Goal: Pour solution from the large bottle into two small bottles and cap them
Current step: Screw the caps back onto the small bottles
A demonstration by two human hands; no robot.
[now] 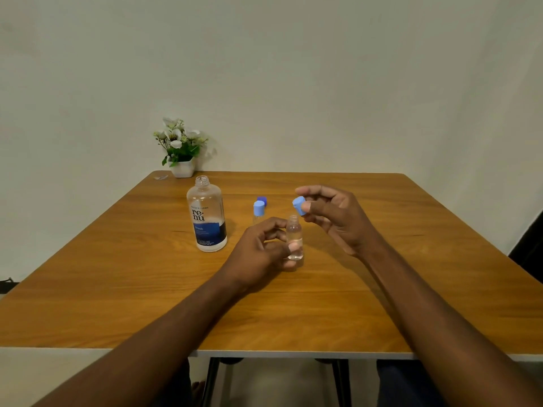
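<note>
Clear small bottle (294, 239) upright, mouth up, gripped by left hand (261, 254); right hand (335, 215) pinches light-blue cap (299, 205) at its 1 o'clock

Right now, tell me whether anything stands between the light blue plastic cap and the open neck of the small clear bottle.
Nothing visible does. The right hand pinches the light blue plastic cap just above and right of the open neck of the small clear bottle; the left hand grips that bottle's body.

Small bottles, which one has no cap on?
The small bottle gripped by the left hand: its neck is open. The other small bottle behind it wears a light blue cap.
</note>
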